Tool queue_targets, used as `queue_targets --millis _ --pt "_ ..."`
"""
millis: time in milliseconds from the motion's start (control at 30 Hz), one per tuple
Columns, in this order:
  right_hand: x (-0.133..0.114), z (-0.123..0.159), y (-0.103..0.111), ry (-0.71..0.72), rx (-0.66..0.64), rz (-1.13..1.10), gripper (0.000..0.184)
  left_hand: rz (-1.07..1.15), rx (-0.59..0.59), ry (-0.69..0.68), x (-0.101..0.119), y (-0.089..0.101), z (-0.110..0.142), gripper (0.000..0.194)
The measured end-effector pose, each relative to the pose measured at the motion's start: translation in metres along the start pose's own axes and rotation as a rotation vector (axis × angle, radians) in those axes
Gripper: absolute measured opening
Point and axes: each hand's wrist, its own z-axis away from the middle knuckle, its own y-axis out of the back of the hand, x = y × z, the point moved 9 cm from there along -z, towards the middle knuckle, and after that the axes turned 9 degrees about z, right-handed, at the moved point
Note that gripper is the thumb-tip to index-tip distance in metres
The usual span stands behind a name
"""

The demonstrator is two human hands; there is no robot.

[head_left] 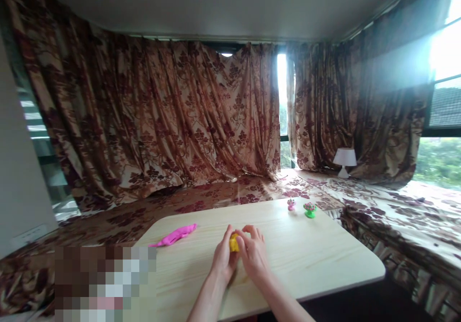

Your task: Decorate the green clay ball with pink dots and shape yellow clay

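Observation:
A small yellow lump that looks like modelling clay (234, 243) is held between my two hands above the middle of the pale wooden table (288, 274). My left hand (224, 255) presses on it from the left, thumb and fingers curved round it. From the right, my right hand (254, 251) grips the same lump with thumb and bent fingers. Much of the lump is hidden behind the fingers. To the left of my hands lies a long bright pink piece (177, 235), soft-looking and tapered at its ends.
Near the table's far right edge stand a small pink model (291, 204) and a green one with pink dots on top (310, 210). A patterned ledge with a white lamp (345, 161) runs behind. Blurred squares cover the table's lower left.

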Motion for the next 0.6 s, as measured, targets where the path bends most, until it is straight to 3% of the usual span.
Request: queue_targets --millis 100,200,333,500,600 --pt "0.003 0.001 0.002 -0.015 0.075 -0.072 0.036 0.005 0.141 -0.063 0.001 0.010 -0.008 0.024" --pt "0.019 0.002 0.006 -0.123 0.156 -0.211 0.036 -0.074 0.153 -0.121 0.004 0.009 -0.009 0.039" --pt "0.016 0.002 0.013 -0.123 0.173 -0.249 0.033 -0.056 0.090 -0.135 0.007 0.002 -0.006 0.046" --pt "-0.017 0.001 0.012 0.027 0.042 -0.147 0.024 0.033 -0.103 0.099 -0.009 -0.017 0.006 0.041" --pt "-0.017 -0.003 0.005 0.024 -0.004 -0.120 0.017 0.098 -0.157 0.171 -0.010 -0.021 0.014 0.047"
